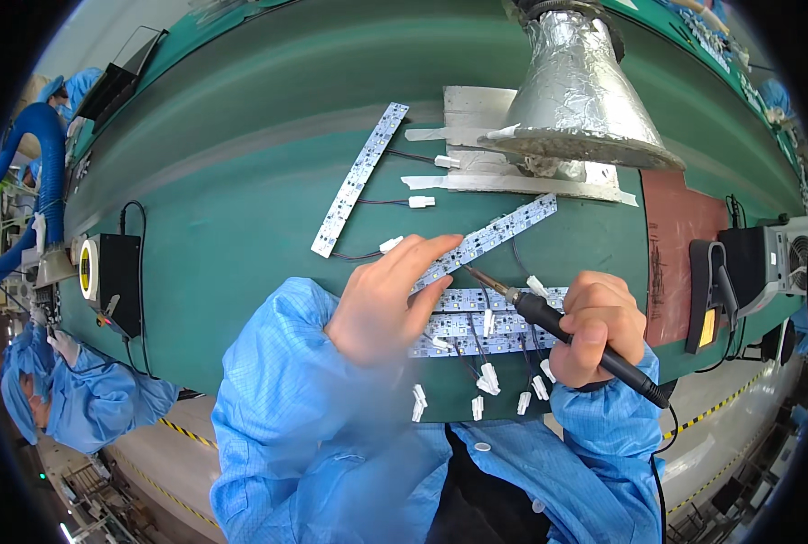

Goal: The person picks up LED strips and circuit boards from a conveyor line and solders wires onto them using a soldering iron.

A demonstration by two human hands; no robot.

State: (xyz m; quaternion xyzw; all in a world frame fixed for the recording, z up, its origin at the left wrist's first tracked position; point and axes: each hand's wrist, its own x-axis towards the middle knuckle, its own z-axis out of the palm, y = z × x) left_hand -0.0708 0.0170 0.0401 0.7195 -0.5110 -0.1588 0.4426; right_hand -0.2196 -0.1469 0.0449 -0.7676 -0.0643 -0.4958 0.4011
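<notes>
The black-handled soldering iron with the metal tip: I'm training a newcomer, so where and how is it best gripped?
Probably by the black cylindrical handle, coming from the right: it slants, with the thin metal shaft, possibly hot, pointing to the upper left and the thicker handle running to the lower right, where the bare right hand wraps it.

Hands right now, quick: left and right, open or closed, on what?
Left hand: closed, strip between thumb and fingers.
Right hand: closed around the iron.
</notes>
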